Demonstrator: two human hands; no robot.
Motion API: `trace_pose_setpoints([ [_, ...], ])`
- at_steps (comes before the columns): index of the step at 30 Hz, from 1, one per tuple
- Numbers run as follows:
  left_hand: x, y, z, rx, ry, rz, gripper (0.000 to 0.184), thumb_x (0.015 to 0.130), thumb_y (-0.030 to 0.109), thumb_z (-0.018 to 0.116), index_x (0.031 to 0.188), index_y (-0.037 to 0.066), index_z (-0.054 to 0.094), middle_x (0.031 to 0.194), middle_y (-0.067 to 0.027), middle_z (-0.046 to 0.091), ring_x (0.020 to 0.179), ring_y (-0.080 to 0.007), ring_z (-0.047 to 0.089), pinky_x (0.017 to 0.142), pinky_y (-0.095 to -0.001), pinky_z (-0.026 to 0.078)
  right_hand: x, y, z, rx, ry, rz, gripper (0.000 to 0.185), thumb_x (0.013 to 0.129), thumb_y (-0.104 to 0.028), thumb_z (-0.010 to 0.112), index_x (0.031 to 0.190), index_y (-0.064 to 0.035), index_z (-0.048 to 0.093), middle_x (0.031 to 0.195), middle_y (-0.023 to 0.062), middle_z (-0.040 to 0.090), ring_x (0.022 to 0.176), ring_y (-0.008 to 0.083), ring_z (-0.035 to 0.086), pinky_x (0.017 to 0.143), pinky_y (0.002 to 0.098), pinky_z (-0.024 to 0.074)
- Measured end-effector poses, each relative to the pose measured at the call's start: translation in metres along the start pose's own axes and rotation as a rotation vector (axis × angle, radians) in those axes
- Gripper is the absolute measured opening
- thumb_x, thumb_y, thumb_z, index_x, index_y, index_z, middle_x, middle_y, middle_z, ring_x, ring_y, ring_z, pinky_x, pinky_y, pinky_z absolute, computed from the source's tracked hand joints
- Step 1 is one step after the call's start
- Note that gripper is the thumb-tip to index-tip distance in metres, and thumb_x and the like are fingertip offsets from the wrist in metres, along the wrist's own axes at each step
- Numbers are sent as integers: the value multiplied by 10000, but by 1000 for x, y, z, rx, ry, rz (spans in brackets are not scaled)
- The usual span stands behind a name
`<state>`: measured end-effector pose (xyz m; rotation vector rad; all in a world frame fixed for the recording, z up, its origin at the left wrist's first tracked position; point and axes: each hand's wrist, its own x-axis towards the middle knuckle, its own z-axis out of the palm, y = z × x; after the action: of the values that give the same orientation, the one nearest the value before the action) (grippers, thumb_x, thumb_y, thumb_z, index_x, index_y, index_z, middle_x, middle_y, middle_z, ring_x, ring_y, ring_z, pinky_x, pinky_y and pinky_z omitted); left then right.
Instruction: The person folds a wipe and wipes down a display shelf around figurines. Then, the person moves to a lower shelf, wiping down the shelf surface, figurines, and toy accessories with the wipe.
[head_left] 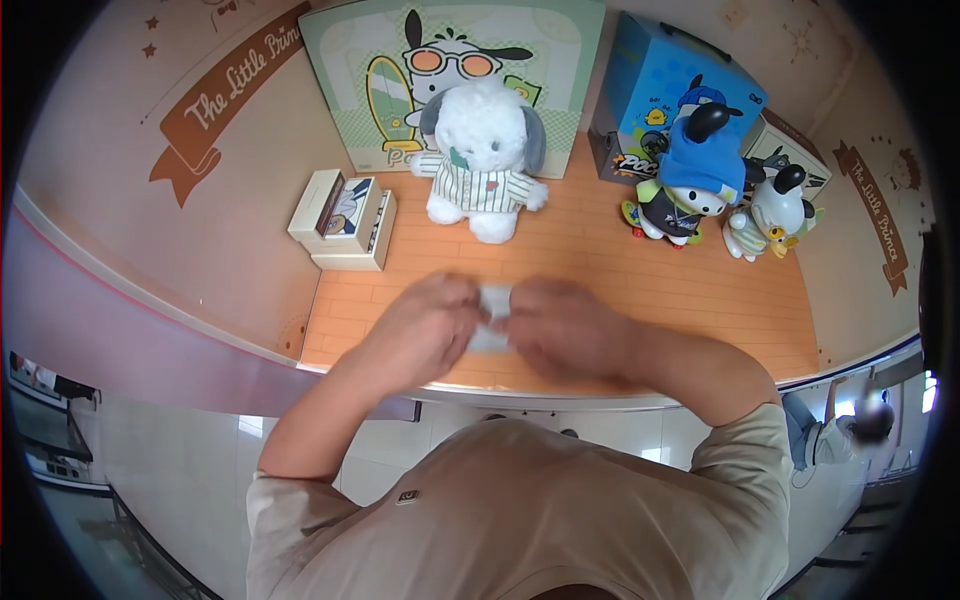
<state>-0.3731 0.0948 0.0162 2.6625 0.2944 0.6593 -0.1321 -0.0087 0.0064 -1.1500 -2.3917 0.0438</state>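
Near the front of the wood-patterned shelf (640, 320), my left hand (430, 325) and my right hand (565, 330) come close together. Between them is a small, thin, pale piece (490, 336) that looks like a tissue or wipe; blur hides its exact kind. Fingers of both hands are closed on it, one hand at each side. Just beyond my hands sits a white plush dog (482, 140) with grey ears and a striped shirt.
Several small cream boxes (345, 220) are at the left. At the right stand a figure in a blue hat (690, 180) and a white dog figure (770, 215). Behind are a green picture box (570, 70) and a blue box (660, 75). A person (835, 440) is farther off.
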Motion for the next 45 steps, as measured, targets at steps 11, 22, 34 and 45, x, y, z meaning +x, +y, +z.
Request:
trace_pose_setpoints([
  [11,23,0,9,43,-77,-23,129,877,-2,677,981,34,744,980,-110,635,955,-334,631,842,-429,533,6,16,-21,4,-196,131,128,862,-63,695,983,-101,682,910,68,614,824,286,591,705,395,500],
  [22,93,-8,62,258,-26,-2,118,869,65,697,961,26,760,980,-142,656,882,-346,642,775,-437,544,-13,59,-30,-258,-124,372,133,836,-69,692,965,-100,701,922,85,660,859,317,661,730,413,535],
  [34,-31,33,-16,264,-63,37,56,878,69,674,911,51,715,1074,-90,687,996,-291,636,1023,-423,488,15,-22,23,127,-16,-86,20,952,-99,641,960,-82,648,966,96,624,837,292,583,726,396,496],
  [45,-19,-13,-6,553,82,-144,104,851,15,696,939,44,743,1068,-92,720,950,-290,659,935,-375,529,61,9,42,-29,14,41,102,924,-72,642,976,-47,727,958,130,648,850,315,612,797,414,518],
])
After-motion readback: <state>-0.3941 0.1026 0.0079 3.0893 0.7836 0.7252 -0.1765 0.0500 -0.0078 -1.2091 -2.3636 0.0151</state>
